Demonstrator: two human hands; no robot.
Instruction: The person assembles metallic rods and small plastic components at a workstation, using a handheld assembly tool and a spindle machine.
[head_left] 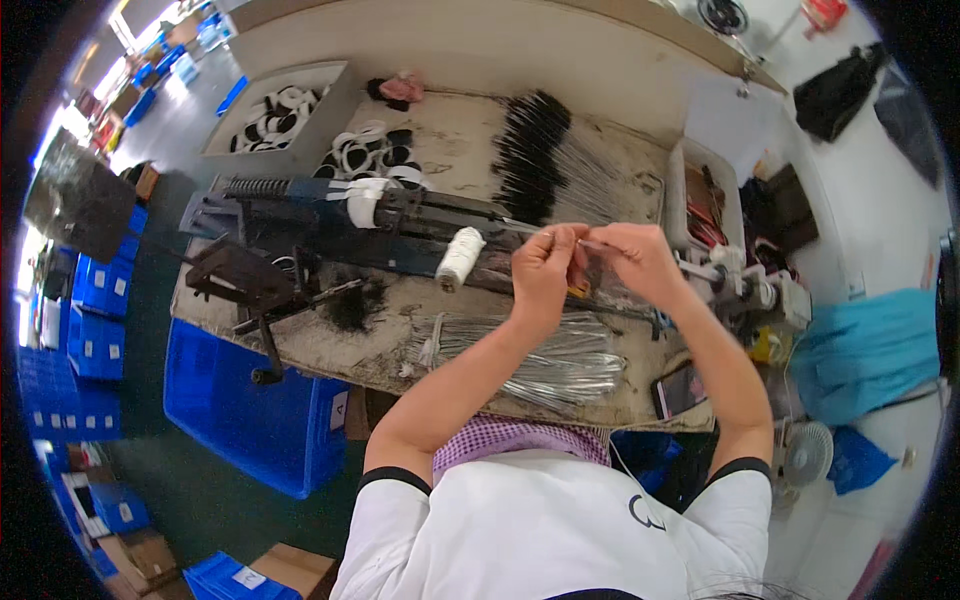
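My left hand (545, 268) and my right hand (632, 258) meet above the worn workbench (460, 160), both pinching a thin metal wire (590, 243) held between their fingertips. A spool of white thread (459, 257) stands just left of my left hand, on a dark metal machine (330, 225). Below my hands lies a bundle of bare silver wires (530, 355). Behind them lies a row of wires with black bristle tips (535, 150).
A tray of black and white rings (275, 110) sits at the back left, more rings (375, 155) beside it. A phone (680, 390) lies at the bench's right front. A white tray of tools (705, 195), blue crates (255, 410) and a small fan (805, 455) surround the bench.
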